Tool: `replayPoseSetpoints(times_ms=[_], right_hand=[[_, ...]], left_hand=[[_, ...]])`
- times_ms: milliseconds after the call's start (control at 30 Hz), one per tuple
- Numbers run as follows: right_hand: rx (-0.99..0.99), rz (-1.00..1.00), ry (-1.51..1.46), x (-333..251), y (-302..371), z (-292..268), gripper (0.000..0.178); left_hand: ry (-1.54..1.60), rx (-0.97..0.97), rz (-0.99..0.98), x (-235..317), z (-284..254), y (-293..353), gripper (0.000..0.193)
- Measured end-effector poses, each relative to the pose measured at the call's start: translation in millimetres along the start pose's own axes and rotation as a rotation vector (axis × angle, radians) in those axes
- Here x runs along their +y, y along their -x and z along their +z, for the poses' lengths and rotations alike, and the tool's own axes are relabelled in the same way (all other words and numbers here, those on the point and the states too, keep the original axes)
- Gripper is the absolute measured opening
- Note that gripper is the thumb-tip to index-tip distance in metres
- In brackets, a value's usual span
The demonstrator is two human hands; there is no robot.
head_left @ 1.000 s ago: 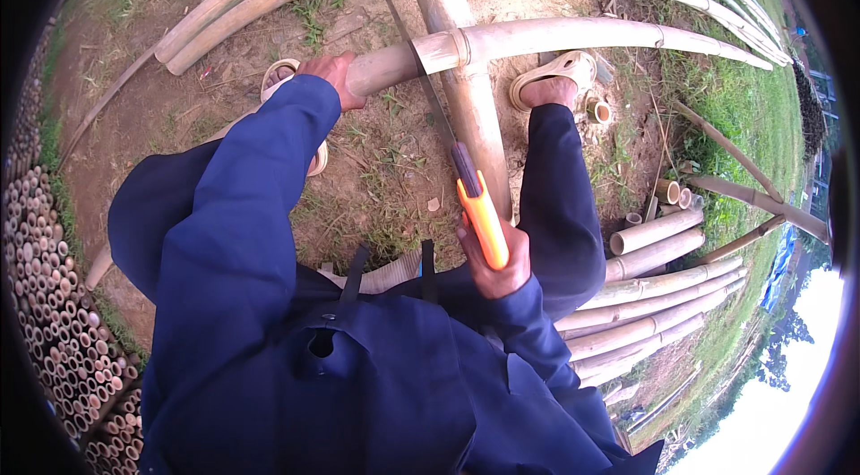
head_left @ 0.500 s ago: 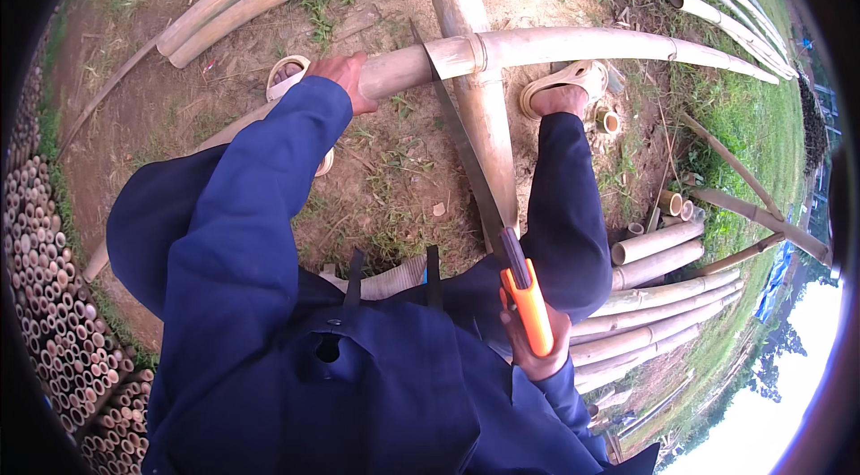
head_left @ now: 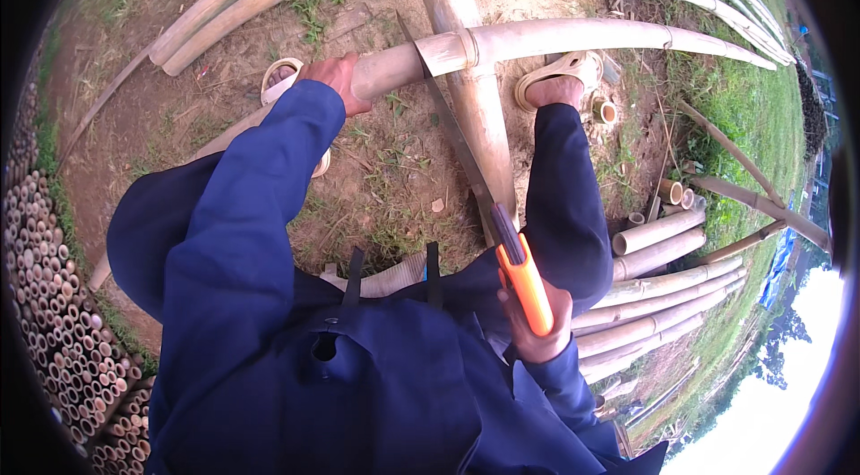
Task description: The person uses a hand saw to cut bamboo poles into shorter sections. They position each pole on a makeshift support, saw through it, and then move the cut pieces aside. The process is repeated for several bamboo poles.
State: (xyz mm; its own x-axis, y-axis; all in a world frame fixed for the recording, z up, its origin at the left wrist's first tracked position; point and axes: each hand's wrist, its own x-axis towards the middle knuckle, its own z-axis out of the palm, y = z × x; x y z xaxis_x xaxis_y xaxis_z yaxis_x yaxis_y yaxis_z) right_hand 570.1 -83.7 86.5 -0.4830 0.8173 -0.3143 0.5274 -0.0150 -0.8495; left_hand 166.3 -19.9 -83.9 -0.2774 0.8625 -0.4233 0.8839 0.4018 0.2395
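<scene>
My right hand (head_left: pixel 548 332) is closed round the orange handle of a handsaw (head_left: pixel 460 145). The long blade slants up and left, its far part against a thick bamboo pole (head_left: pixel 573 38) just left of a node ring. My left hand (head_left: pixel 336 81) wraps over the same pole, left of the blade. This pole lies crosswise over another bamboo pole (head_left: pixel 488 126), which runs from the far side toward me. Whether the blade sits inside a cut is hard to make out.
My feet in cream clogs (head_left: pixel 573 72) stand either side. A short bamboo piece (head_left: pixel 606 111) lies by the right foot. Bamboo lengths (head_left: pixel 658 242) lie at right, more poles (head_left: pixel 269 0) at far left. A big stack of cut bamboo (head_left: pixel 72 323) fills the left edge.
The saw's handle has shifted slightly, and more of the blade's tip shows beyond the pole. The whole view has shifted a little. My left hand keeps its hold on the pole.
</scene>
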Motion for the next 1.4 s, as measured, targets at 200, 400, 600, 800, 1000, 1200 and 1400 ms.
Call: replayPoseSetpoints(times_ms=[200, 400, 600, 800, 1000, 1200, 1400], right_hand=[[0.167, -0.159, -0.042, 25, -92, 66, 0.015], [0.002, 0.008, 0.001, -5, 18, -13, 0.024], [0.082, -0.114, -0.060, 23, -115, 68, 0.022], [-0.030, 0.018, 0.019, -6, 22, -7, 0.037], [0.225, -0.259, -0.009, 11, -122, 64, 0.021], [-0.015, 0.067, -0.048, 4, -5, 6, 0.025], [0.078, -0.069, 0.030, -2, -82, 46, 0.014]], left_hand=[[0.029, 0.006, 0.041, 3, -6, -1, 0.072], [0.024, 0.019, -0.026, 4, -3, 4, 0.063], [0.007, -0.003, 0.048, 2, 2, -7, 0.073], [-0.017, 0.023, -0.007, 1, 2, 2, 0.075], [0.053, 0.055, 0.024, 5, 3, -9, 0.068], [0.002, 0.010, -0.022, 5, 0, 7, 0.066], [0.044, 0.027, 0.004, 0, 9, -2, 0.065]])
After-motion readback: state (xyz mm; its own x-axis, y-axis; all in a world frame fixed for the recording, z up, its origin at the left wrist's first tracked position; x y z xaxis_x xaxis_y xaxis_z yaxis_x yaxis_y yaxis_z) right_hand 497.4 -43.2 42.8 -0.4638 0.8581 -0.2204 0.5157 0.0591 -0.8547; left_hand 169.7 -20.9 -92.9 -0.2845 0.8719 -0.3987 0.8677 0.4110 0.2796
